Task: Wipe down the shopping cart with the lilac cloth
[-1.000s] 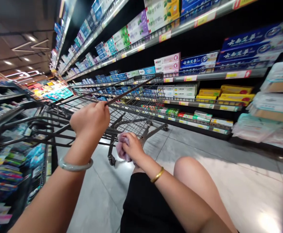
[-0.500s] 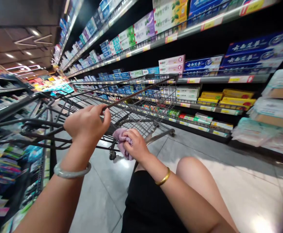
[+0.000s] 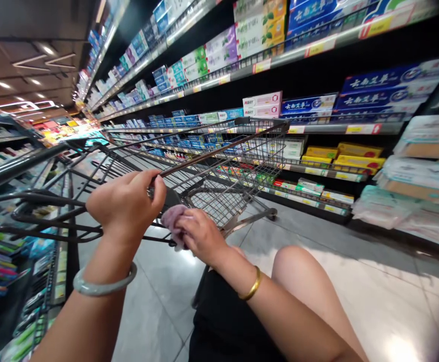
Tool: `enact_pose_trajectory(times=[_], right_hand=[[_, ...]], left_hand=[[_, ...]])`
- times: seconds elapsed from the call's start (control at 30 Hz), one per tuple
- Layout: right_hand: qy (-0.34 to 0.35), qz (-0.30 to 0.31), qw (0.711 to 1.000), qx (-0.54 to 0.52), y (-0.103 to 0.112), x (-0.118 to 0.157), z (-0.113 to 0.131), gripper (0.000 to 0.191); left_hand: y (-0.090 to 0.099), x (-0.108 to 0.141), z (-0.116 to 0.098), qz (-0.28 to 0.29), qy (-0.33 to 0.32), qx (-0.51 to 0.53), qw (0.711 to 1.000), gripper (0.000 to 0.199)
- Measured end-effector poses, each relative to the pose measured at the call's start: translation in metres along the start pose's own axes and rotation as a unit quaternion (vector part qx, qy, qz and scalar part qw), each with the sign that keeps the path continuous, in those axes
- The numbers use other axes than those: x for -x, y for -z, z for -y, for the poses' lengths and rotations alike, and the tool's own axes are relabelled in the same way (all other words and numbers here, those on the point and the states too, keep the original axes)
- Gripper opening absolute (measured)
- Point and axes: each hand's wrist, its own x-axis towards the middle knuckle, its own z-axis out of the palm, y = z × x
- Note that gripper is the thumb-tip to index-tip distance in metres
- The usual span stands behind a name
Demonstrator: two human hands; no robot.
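A dark metal shopping cart (image 3: 223,201) stands across the aisle in front of me, its wire basket toward the shelves on the right. My left hand (image 3: 129,198), with a pale bangle (image 3: 104,287) on the wrist, is wrapped round the cart's near top rail. Lower and to the right, my right hand (image 3: 201,234) grips a crumpled mauve cloth (image 3: 174,221) close to the cart's near side. Whether the cloth touches the wire is hard to make out. A gold bangle (image 3: 255,284) circles the right wrist.
Long shelves (image 3: 317,128) of boxed goods run along the right, with blue boxes (image 3: 377,93) and yellow boxes (image 3: 358,158). Plastic-wrapped packs (image 3: 419,176) hang at the far right. More stocked shelves (image 3: 12,266) line the left. The floor (image 3: 159,306) is grey tile.
Both hands have shifted slightly left and the right hand a little lower, still holding the cloth. The cart's far end now appears farther right against the shelves.
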Motion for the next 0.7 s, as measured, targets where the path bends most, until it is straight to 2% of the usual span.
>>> enact_pose_trajectory(times=[0.07,0.13,0.2,0.3,0.4,0.47,0.57,0.63,0.7], right_hand=[[-0.029,-0.061,0.998,0.003,0.008,-0.001,-0.01,0.033],[-0.081,-0.146,0.986,0.014,0.022,-0.002,-0.026,0.033],[-0.116,-0.2,0.972,0.033,0.036,-0.003,-0.035,0.034],[-0.087,-0.2,0.975,0.047,0.039,-0.005,-0.026,0.032],[0.013,-0.13,0.99,0.051,0.027,-0.006,-0.006,0.029],[0.053,-0.111,0.991,0.051,0.024,-0.008,0.001,0.03],[0.024,-0.188,0.981,0.043,0.038,-0.013,-0.006,0.032],[-0.006,-0.249,0.967,0.051,0.055,-0.016,-0.013,0.033],[-0.014,-0.282,0.957,0.071,0.065,-0.018,-0.014,0.032]], left_hand=[[0.001,0.001,0.001,0.002,-0.004,0.001,1.0,0.046],[0.002,0.003,0.002,-0.006,-0.011,-0.001,1.0,0.046],[0.003,0.005,0.005,-0.017,-0.027,0.0,0.999,0.045],[0.003,0.009,0.01,-0.027,-0.047,0.004,0.999,0.043],[0.001,0.01,0.014,-0.043,-0.06,0.006,0.997,0.038],[-0.002,0.01,0.016,-0.089,-0.076,0.022,0.993,0.032],[-0.005,0.009,0.018,-0.161,-0.108,0.055,0.98,0.023],[-0.006,0.009,0.019,-0.175,-0.124,0.067,0.974,0.022],[-0.007,0.009,0.019,-0.182,-0.13,0.078,0.971,0.022]])
